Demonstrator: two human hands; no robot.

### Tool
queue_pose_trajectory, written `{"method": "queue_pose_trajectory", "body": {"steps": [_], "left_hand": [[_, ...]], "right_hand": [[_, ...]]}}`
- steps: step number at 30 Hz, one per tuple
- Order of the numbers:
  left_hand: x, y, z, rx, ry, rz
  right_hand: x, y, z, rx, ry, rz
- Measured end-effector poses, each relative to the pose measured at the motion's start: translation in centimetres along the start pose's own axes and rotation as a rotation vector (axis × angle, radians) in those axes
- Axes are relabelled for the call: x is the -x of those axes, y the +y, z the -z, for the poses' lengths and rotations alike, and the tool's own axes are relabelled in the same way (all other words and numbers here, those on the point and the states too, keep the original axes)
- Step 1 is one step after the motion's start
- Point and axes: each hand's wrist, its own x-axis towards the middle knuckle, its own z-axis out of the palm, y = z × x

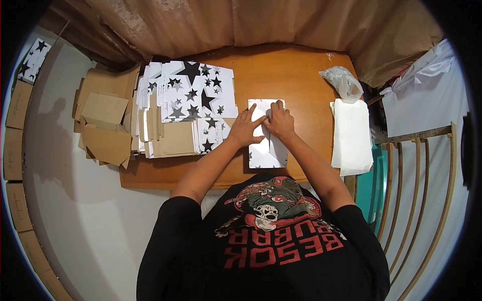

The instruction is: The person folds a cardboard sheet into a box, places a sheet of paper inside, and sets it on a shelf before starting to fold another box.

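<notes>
A white box (260, 158) printed with dark stars lies lengthwise in front of me on the wooden table, with a seam down the middle of its upper face. My left hand (245, 126) rests on its left side, fingers apart and thumb reaching toward the middle. On the upper right part of the same box presses my right hand (280, 121), its fingers stretched toward the far end and its thumb near the seam. The two hands almost meet at the centre. Neither one is wrapped around anything.
Flat star-printed cardboard sheets (201, 95) are stacked on the left, beside folded brown cardboard (105, 113). White paper sheets (350, 135) and a clear plastic bag (344, 83) lie at the right of the table (296, 67). A wooden rack (416, 185) stands farther right.
</notes>
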Motion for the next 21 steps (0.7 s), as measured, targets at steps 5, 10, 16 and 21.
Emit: {"method": "queue_pose_trajectory", "body": {"steps": [5, 10, 16, 21], "left_hand": [[0.4, 0.0, -0.3, 0.05, -0.03, -0.039], [0.3, 0.4, 0.4, 0.063, -0.071, -0.016], [0.5, 0.6, 0.0, 0.203, 0.041, 0.065], [1.9, 0.8, -2.3, 0.379, 0.271, 0.17]], "right_hand": [[0.2, -0.6, 0.2, 0.144, -0.047, -0.033], [-0.1, -0.7, 0.4, 0.053, 0.004, -0.045], [1.0, 1.8, -0.1, -0.189, 0.075, 0.013], [4.1, 5.8, -1.3, -0.526, 0.209, -0.005]]}}
